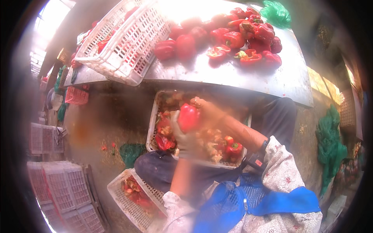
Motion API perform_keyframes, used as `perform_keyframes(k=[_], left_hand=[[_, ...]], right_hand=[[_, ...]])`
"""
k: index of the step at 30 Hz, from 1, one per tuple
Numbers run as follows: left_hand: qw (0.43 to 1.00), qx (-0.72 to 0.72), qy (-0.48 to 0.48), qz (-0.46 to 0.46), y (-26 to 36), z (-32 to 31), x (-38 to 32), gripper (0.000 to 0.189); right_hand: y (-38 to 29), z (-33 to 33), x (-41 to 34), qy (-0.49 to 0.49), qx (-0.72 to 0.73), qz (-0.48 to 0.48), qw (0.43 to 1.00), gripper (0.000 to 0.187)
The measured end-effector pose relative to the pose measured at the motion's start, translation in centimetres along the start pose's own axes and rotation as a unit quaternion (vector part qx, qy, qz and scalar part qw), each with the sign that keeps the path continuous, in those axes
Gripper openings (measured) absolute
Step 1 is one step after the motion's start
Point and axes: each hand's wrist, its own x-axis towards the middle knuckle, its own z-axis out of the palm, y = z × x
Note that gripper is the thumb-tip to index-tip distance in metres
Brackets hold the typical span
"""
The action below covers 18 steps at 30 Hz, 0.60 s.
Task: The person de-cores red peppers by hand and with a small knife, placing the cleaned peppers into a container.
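A whole red bell pepper (188, 118) rests in my gloved left hand (184, 142), its fingers and thumb around the side of it. My bare right hand (205, 107) is curled at the pepper's upper right side. Blur hides whether those fingers hold anything. Both hands are above a white plastic crate (150, 132) in front of my legs. Inside it lie pale pepper cores (215, 145) with seeds and red pepper pieces (165, 142). One pepper piece with a green stem (235, 148) sits at the crate's right side.
A metal table (180, 72) spans the far side, bearing a heap of red peppers (233, 39), a tilted white crate (140, 52) and a green mesh bag (276, 14). A crate of red pieces (116, 186) stands lower left, near stacked crates (67, 186). Green netting (330, 145) hangs right.
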Motion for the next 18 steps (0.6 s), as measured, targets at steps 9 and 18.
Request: perform_keyframes(k=[9, 18], left_hand=[[0.897, -0.35, -0.058, -0.263, 1.2, -2.8, 1.0, 0.046], [0.893, -0.286, -0.021, -0.347, 0.2, -2.7, 0.8, 0.046]], right_hand=[[-7.2, -0.8, 0.0, 0.13, -0.029, 0.088, 0.987, 0.042], [-6.0, -0.8, -2.0, -0.057, -0.207, -0.109, 0.971, 0.037]])
